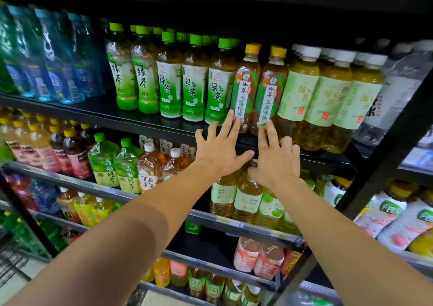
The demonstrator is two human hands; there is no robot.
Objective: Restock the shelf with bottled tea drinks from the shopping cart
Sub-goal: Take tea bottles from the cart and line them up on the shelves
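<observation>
Two yellow-capped tea bottles stand side by side at the front of the upper black shelf (150, 120). My left hand (220, 146) is spread, with straight fingertips touching the lower part of the left yellow-capped bottle (246, 80). My right hand (275, 158) has its straight fingers on the base of the right yellow-capped bottle (271, 87). Neither hand wraps round a bottle. Green-capped green tea bottles (194, 80) stand to the left and white-capped tea bottles (328, 94) to the right. At the bottom left corner is a strip of wire cart (11, 261).
Blue water bottles (54, 54) fill the shelf's left end, and clear bottles (398, 90) its right end. Lower shelves hold large tea and juice bottles (126, 167). A black upright post (379, 155) runs diagonally on the right.
</observation>
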